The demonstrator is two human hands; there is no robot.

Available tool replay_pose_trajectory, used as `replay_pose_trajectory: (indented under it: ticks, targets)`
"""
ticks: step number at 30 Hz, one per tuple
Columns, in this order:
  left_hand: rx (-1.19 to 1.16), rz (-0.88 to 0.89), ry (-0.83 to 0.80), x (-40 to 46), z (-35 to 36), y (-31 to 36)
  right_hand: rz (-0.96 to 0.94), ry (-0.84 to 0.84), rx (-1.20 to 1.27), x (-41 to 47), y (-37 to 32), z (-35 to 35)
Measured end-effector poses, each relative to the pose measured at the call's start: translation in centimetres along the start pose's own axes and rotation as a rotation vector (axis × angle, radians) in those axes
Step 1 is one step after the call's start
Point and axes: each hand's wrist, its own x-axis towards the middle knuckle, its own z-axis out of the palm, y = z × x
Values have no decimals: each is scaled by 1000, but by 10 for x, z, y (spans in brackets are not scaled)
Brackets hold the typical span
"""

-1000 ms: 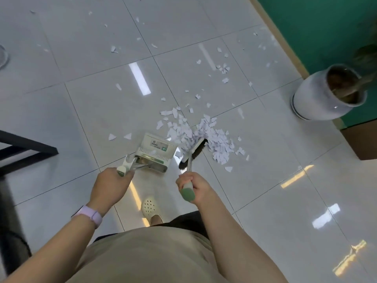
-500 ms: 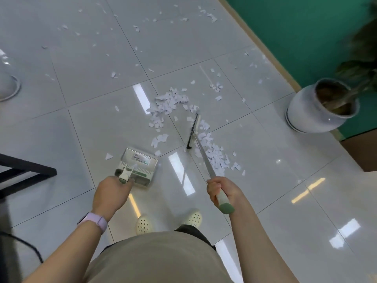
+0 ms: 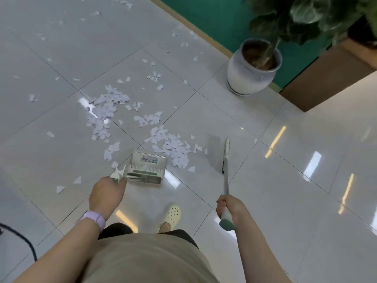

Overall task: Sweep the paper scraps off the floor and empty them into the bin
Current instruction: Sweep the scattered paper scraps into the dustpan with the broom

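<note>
White paper scraps (image 3: 173,149) lie in heaps on the glossy tiled floor, with a second heap of scraps (image 3: 106,108) farther left and loose bits scattered beyond. A white and green dustpan (image 3: 147,165) rests on the floor just in front of the nearer heap. My left hand (image 3: 107,194) grips its handle. My right hand (image 3: 229,206) grips the green-tipped handle of a long broom (image 3: 226,158), whose head stands on the floor to the right of the scraps, apart from them. No bin is in view.
A white plant pot (image 3: 247,77) with a leafy plant stands by the green wall at the upper right, next to a brown cabinet (image 3: 326,78). A black cable (image 3: 22,240) lies at the lower left. My cream shoe (image 3: 171,216) is under me.
The broom head has swung from the middle of the scraps out to their right side. The view has shifted right, and the dustpan now sits closer to the nearer heap.
</note>
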Motion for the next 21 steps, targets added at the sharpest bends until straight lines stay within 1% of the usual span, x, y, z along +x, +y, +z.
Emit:
replay_pose_trajectory:
  ticks: [4, 7, 11, 13, 15, 18, 21]
  targets:
    - [54, 87, -51, 5, 15, 29, -5, 91, -26, 7, 7, -22]
    - [89, 118, -63, 17, 20, 40, 62, 110, 89, 14, 11, -27]
    - [91, 114, -77, 32, 15, 45, 162, 36, 286, 18, 11, -4]
    - [69, 105, -76, 43, 7, 45, 185, -12, 293, 13, 14, 27]
    - [43, 84, -65, 63, -6, 39, 213, -43, 240, 10, 24, 70]
    - [15, 50, -41, 102, -37, 29, 246, -134, 171, 5, 36, 151]
    - [-1, 23, -9, 142, -73, 17, 298, -222, 45, -2, 34, 238]
